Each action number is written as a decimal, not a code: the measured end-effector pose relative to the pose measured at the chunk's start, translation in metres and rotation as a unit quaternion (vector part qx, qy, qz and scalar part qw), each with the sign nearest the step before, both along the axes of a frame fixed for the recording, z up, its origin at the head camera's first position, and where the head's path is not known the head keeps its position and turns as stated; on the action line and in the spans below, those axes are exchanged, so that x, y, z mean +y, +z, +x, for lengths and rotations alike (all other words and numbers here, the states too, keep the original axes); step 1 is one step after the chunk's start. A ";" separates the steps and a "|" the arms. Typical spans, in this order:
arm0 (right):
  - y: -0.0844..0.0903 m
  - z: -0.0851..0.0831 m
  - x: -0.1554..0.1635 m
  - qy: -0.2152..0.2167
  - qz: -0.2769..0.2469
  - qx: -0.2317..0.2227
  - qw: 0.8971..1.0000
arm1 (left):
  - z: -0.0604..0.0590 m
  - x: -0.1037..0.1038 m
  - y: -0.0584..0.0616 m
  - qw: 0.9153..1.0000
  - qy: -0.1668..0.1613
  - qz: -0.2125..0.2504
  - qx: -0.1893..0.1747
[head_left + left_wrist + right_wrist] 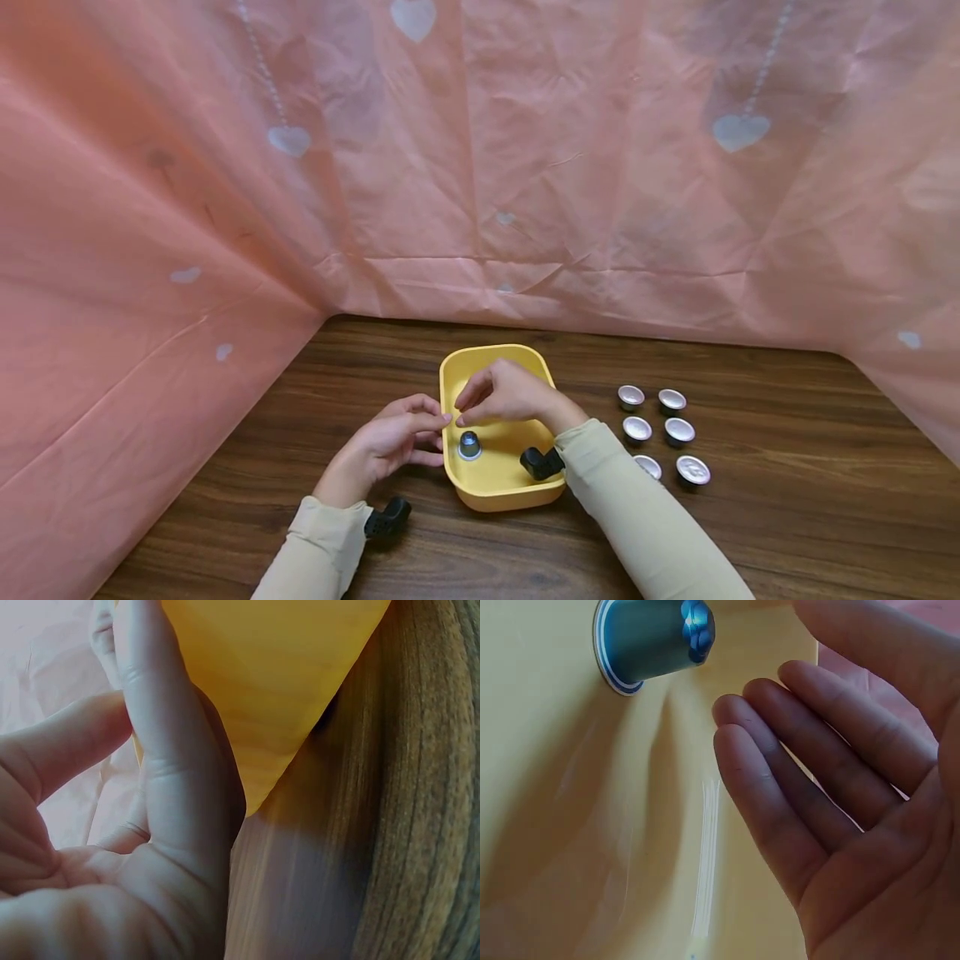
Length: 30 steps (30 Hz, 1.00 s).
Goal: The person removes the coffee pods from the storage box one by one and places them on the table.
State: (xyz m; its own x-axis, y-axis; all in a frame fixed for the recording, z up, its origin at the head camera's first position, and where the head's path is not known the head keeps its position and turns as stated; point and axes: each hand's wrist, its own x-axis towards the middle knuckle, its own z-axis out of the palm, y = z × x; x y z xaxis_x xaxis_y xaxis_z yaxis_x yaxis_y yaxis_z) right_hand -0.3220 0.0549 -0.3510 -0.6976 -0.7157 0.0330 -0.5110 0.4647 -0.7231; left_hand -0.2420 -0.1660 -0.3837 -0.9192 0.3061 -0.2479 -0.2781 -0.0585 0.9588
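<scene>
- Lower centre of the head view: our left hand (390, 446) rests against the outer left wall of the yellow tray (517, 490), fingers relaxed, holding nothing
- One blue capsule (469, 444) stands foil-down inside the tray
- Our right hand (504, 393) hovers just above it, fingers loose and empty; we judge a drop just done
- Centre right: six capsules (679, 430) on the table (787, 517); next move calls for reaching one and pinching it
</scene>
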 end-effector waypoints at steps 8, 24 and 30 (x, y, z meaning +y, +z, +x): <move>-0.003 0.002 0.000 0.010 0.035 -0.022 0.999 | 0.000 0.000 -0.001 1.000 -0.001 0.002 -0.002; -0.008 0.006 -0.008 0.014 0.067 -0.002 0.998 | 0.001 0.000 -0.002 1.000 0.005 0.001 0.007; -0.010 0.005 -0.007 0.011 0.056 -0.008 0.998 | 0.000 0.000 -0.002 1.000 0.004 -0.006 0.006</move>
State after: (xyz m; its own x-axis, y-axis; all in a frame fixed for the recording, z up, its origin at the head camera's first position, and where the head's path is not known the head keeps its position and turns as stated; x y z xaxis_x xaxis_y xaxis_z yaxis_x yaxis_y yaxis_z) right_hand -0.3167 0.0480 -0.3607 -0.6819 -0.7291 -0.0584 -0.5108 0.5319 -0.6754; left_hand -0.2424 -0.1658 -0.3854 -0.9245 0.2957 -0.2404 -0.2662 -0.0496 0.9627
